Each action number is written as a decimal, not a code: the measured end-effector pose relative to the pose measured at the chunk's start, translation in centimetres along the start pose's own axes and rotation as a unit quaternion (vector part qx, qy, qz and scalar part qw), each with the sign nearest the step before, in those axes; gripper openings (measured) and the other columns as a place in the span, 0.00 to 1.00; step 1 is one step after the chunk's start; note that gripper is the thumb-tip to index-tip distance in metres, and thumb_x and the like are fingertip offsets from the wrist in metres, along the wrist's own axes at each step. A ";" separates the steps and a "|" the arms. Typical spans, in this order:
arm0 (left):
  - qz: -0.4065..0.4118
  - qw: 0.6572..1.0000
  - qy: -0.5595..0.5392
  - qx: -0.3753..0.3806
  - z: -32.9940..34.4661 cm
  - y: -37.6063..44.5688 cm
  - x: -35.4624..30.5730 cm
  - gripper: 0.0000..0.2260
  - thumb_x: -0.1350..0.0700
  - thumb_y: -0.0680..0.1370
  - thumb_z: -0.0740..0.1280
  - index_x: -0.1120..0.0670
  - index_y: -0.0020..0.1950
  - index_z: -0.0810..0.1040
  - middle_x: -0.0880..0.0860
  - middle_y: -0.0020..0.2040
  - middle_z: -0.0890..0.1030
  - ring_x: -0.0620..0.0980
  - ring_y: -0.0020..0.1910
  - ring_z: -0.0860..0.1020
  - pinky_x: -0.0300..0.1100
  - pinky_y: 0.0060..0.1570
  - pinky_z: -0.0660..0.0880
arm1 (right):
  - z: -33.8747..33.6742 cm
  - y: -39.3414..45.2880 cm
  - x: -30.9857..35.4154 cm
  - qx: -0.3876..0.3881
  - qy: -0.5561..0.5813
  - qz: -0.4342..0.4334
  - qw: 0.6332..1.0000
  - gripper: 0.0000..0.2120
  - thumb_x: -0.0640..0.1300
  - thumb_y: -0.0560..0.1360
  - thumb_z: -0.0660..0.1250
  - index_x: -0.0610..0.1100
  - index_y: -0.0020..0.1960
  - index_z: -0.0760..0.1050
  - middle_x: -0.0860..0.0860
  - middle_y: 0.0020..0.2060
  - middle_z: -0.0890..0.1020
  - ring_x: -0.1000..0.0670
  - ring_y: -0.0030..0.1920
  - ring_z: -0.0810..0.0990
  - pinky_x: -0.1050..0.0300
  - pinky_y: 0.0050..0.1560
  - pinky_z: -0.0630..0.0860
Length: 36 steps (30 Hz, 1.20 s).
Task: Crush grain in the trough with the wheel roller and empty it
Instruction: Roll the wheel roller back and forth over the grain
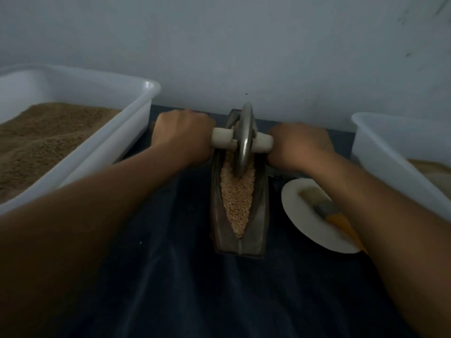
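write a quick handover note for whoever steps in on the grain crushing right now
Hands: left hand and right hand each grip one end of the wheel roller's handle.
Things: the wheel roller stands upright in the far half of the trough, which lies on the dark cloth. Grain fills the groove and looks mostly whole at the near end.
Nearby: a white bin of brown meal on the left, another white bin on the right, a white dish holding a brush.
Done: crushing under way.
Left: finish rolling, then empty the trough.
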<state>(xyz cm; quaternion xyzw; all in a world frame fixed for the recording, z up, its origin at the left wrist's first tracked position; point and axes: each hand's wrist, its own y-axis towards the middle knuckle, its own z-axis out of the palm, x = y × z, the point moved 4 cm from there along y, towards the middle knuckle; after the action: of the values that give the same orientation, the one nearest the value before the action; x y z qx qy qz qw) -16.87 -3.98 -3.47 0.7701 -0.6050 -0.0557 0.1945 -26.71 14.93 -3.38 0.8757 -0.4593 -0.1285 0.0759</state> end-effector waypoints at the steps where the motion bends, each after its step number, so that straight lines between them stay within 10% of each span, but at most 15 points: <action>1: -0.003 1.000 -0.007 -0.013 0.1 -0.6 0.1 0.09 0.44 0.73 0.70 0.45 0.50 0.77 0.50 0.42 0.78 0.54 0.39 0.75 0.47 0.37 0.68 | -0.2 -0.5 0.3 -0.016 -0.004 -0.006 1.000 0.08 0.56 0.70 0.68 0.54 0.46 0.78 0.53 0.39 0.79 0.51 0.32 0.72 0.61 0.29 0.59; 21: 0.026 0.972 -0.050 -0.228 -2.8 -10.4 -1.8 0.12 0.56 0.71 0.72 0.52 0.49 0.70 0.52 0.44 0.74 0.54 0.42 0.73 0.50 0.45 0.69 | -2.4 -11.7 2.8 -0.248 0.051 0.017 0.967 0.09 0.47 0.72 0.72 0.52 0.46 0.72 0.54 0.36 0.76 0.49 0.35 0.69 0.53 0.41 0.58; 36: 0.032 0.985 -0.027 -0.167 -1.6 -5.8 -1.2 0.11 0.50 0.71 0.73 0.51 0.43 0.72 0.51 0.37 0.78 0.53 0.35 0.76 0.46 0.38 0.68 | 0.2 -6.4 1.2 -0.164 0.001 0.033 0.986 0.09 0.53 0.71 0.69 0.54 0.42 0.69 0.57 0.28 0.68 0.52 0.27 0.65 0.57 0.30 0.55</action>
<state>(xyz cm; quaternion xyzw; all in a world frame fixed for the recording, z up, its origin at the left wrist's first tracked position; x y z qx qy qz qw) -11.44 -1.39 -4.33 0.7052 -0.6165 -0.1708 0.3058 -21.04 17.56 -5.33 0.8357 -0.4607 -0.1984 0.2238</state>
